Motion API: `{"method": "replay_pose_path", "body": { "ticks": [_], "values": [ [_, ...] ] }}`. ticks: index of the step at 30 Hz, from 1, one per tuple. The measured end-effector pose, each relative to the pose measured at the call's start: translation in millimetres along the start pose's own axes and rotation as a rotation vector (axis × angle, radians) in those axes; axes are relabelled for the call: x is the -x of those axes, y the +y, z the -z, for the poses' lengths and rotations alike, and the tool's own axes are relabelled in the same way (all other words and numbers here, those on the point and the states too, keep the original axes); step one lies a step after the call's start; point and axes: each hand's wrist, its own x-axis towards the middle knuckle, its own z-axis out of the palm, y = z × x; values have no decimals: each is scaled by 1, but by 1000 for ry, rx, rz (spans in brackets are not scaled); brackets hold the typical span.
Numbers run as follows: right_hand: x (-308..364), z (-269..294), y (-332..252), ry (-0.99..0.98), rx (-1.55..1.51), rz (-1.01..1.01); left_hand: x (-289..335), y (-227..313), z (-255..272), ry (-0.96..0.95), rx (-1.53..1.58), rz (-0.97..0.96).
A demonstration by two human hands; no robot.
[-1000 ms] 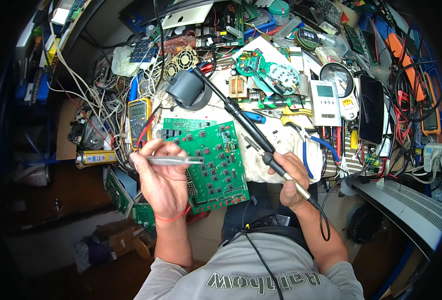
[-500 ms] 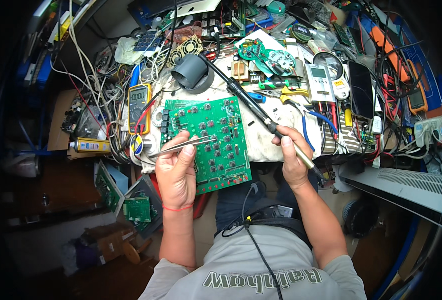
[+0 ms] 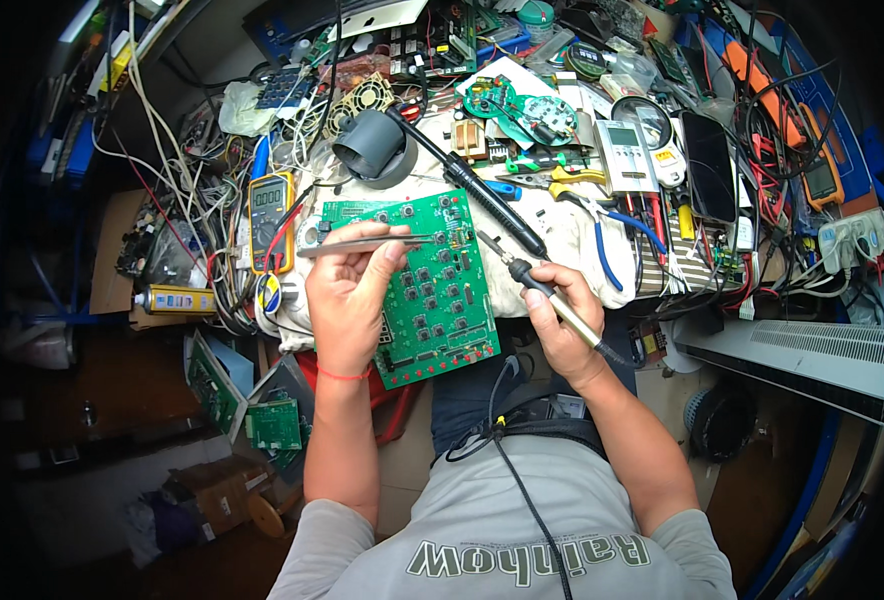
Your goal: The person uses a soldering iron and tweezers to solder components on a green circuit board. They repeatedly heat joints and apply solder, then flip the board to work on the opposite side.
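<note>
My left hand (image 3: 352,295) pinches metal tweezers (image 3: 362,243) above a green circuit board (image 3: 397,355). The tweezer tips lie over the board's upper right part, close to a small push button; whether they touch it I cannot tell. Rows of push buttons cover the board, with red parts along its near edge. Right of the board, my right hand (image 3: 567,320) is closed round a soldering iron (image 3: 572,322). Its tip points up and left toward the board's right edge, apart from it. Beyond the iron, a black ribbed rod-shaped tool (image 3: 487,197) lies slanting across the pale cloth.
Left of the board stands a yellow multimeter (image 3: 271,215) with leads. Grey round tubes (image 3: 370,150) sit behind it. Yellow-handled pliers (image 3: 575,178) and blue-handled cutters (image 3: 603,243) lie on the right, near a phone (image 3: 709,165). Tangled cables and loose boards crowd the bench.
My left hand has brought the tweezers up and right over the board, now nearly level. My right hand has shifted slightly left and nearer, and the iron's tip shows apart from the black rod.
</note>
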Motion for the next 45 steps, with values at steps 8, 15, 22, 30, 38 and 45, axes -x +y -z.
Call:
{"method": "replay_pose_path", "body": {
  "ticks": [8,15,22,30,38,45],
  "values": [
    [1,3,-2,3,104,124,-19,1,2,-127,-144,-88],
    [3,-1,1,-46,116,146,1,-12,-8,-78,-504,-301],
    [4,-2,6,-64,139,157,6,-19,-12,-67,-625,-439],
    [3,0,10,-67,129,153,1,-21,-16,-86,-672,-455],
    [1,2,7,-111,161,190,1,-22,-18,-96,-706,-446],
    [-2,2,3,-113,165,258,1,-24,-16,-93,-709,-427]
  ]
}}
